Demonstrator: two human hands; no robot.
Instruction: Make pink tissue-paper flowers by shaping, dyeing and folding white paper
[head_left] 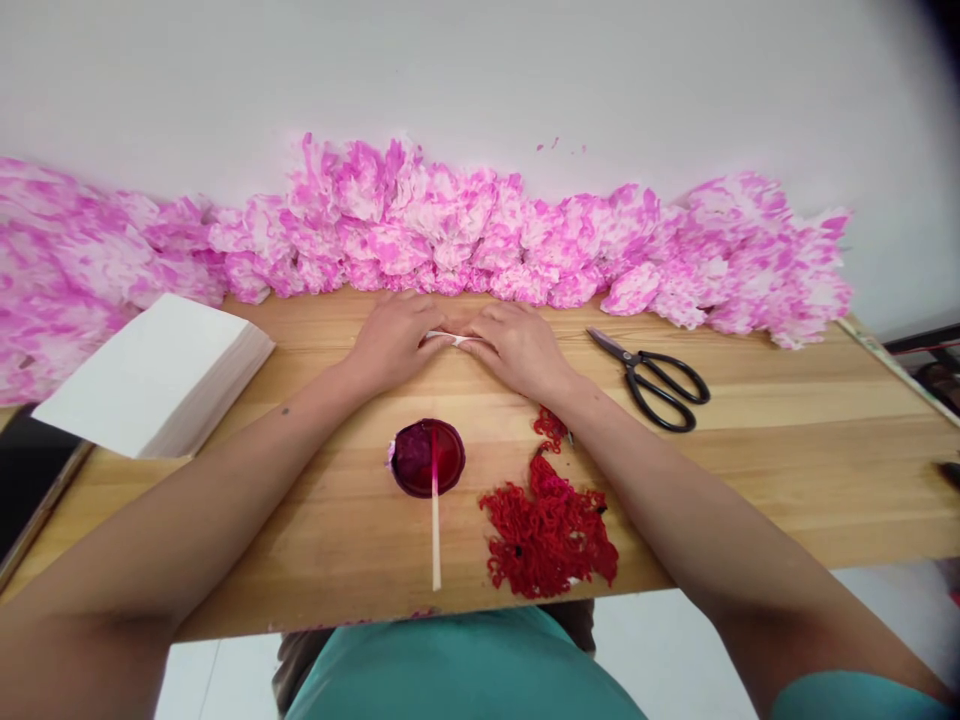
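Observation:
My left hand (391,342) and my right hand (519,348) meet near the back of the table, each closed on one end of a narrow strip of folded white paper (456,340). Most of the strip is hidden under the fingers. Nearer to me stands a small round bowl of dark red dye (411,458), with a pale stick (436,540) resting across its rim, its far end stained pink. A tangled heap of red yarn (551,535) lies right of the bowl, close to my right forearm.
Black-handled scissors (661,388) lie right of my right hand. At the left, a thick stack of white paper (154,375) sits by my left forearm. Many crumpled pink-and-white paper flowers (450,225) line the wall along the wooden table's (780,470) back edge.

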